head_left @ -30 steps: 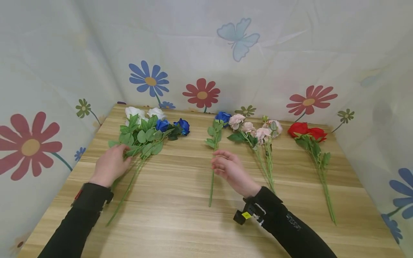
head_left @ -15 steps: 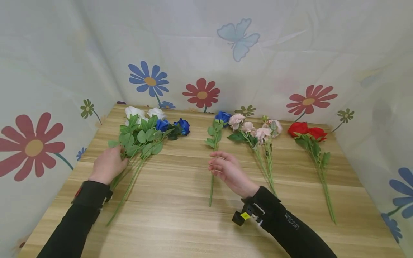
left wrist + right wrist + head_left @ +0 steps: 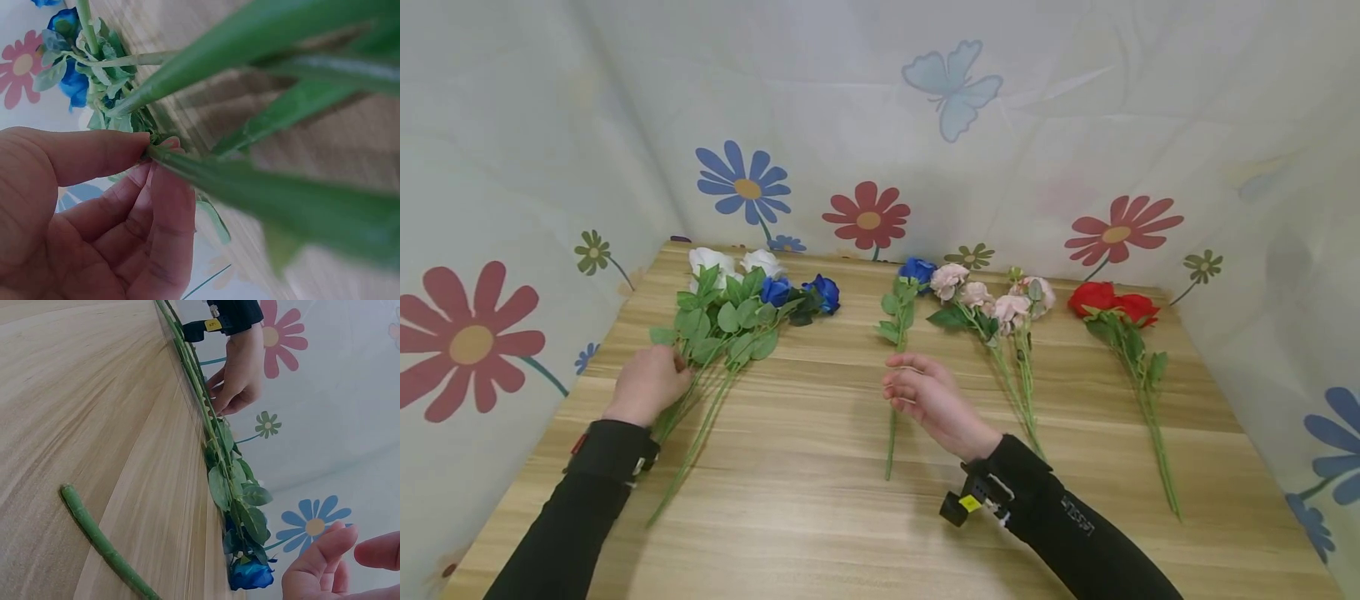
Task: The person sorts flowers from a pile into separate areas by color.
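Note:
At the left of the table in the head view, white roses (image 3: pixel 713 263) and blue roses (image 3: pixel 777 291) lie bunched, their leafy stems overlapping. My left hand (image 3: pixel 646 387) is at the left side of these stems. In the left wrist view its thumb and forefinger pinch a green rose stem (image 3: pixel 250 194); which bloom it belongs to is hidden. My right hand (image 3: pixel 940 408) hovers by a single blue rose (image 3: pixel 917 273), overlapping its stem in the head view. Its fingers are loosely bent and hold nothing. The cut end of a green stem (image 3: pixel 103 544) shows in the right wrist view.
Pale pink flowers (image 3: pixel 1011 310) lie right of the single blue rose, with stems running toward me. Farther right are red roses (image 3: pixel 1093 298). A white cloth printed with flowers and a butterfly (image 3: pixel 953 87) hangs behind and beside the wooden table (image 3: pixel 805 517).
My left hand has shifted slightly left along the bunch, its fingers drawing in at the stems. My right hand has moved a little to the left. The flowers lie as before.

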The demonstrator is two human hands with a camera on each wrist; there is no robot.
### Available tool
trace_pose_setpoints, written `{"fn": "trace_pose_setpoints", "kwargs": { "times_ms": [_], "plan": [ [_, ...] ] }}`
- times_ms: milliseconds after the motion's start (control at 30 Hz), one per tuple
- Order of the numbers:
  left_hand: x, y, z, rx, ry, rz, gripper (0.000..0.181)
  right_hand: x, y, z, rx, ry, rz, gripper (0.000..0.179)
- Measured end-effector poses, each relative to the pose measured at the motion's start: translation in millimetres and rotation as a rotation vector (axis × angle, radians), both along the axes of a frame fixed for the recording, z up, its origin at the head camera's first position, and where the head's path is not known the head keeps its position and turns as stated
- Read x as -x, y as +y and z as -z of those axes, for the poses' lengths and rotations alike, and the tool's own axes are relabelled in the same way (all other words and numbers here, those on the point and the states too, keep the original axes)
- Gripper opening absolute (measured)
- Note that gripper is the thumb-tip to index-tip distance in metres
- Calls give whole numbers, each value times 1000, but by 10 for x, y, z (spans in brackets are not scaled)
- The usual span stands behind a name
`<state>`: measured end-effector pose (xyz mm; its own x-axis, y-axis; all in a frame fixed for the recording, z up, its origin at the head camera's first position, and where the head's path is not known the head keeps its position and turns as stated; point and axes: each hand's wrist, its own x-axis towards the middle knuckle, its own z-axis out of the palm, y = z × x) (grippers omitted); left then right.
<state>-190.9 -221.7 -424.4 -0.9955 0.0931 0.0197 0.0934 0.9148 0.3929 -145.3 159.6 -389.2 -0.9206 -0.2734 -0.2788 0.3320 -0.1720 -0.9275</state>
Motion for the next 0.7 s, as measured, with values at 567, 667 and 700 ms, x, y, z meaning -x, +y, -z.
{"fn": "trace_pose_setpoints", "kwargs": {
  "times_ms": [567, 667, 700],
  "plan": [
    [-117, 27, -232, -38, 76, -49, 24, -7, 11, 46, -2, 12, -27, 23],
    [-131, 50, -282, -65, 180, -40, 22, -6, 16, 51, -2, 17, -33, 25],
    [-134, 62, -300, -76, 210, -39, 22, -5, 20, 53, -2, 18, -34, 25]
  ]
}}
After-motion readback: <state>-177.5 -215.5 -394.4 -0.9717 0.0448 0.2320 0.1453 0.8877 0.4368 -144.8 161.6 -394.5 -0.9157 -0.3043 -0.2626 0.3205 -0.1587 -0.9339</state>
